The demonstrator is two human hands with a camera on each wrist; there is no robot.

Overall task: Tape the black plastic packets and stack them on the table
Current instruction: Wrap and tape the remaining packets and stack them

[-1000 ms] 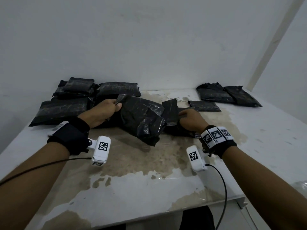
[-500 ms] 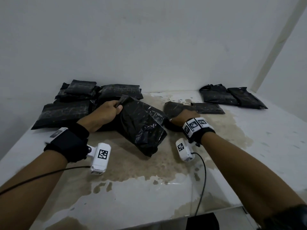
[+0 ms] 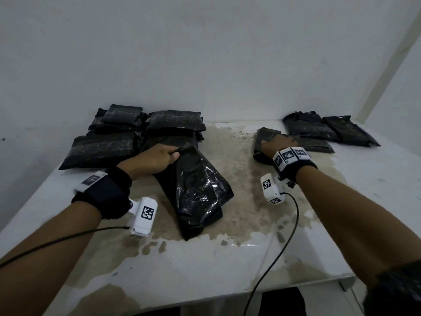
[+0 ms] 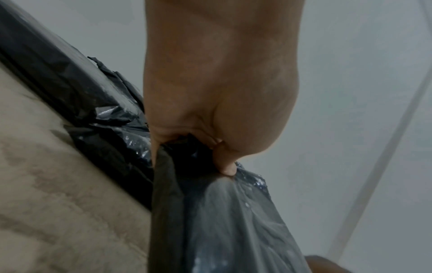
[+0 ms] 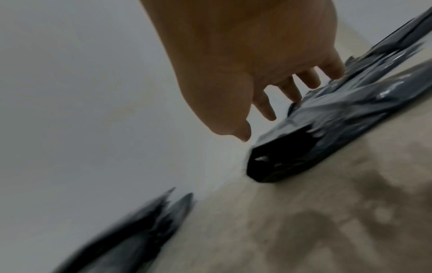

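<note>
A large glossy black plastic packet [image 3: 196,195] lies slanted in the middle of the table. My left hand [image 3: 157,159] grips its far top edge, fingers and thumb curled round the bunched plastic [image 4: 187,151]. To the right, a smaller black packet [image 3: 264,140] lies flat on the table; my right hand [image 3: 276,144] is over it with fingers spread and straight, the tips touching its top [image 5: 327,103]. No tape shows in any view.
Several black packets [image 3: 118,137] are piled at the back left against the wall. Two more packets [image 3: 330,128] and a thin flat one [image 3: 316,144] lie at the back right. The white table [image 3: 205,270] has worn brown patches; its front edge is near me.
My right hand has slid the smaller packet to the right, away from the large one, toward the back-right group. My left hand kept its grip on the large packet.
</note>
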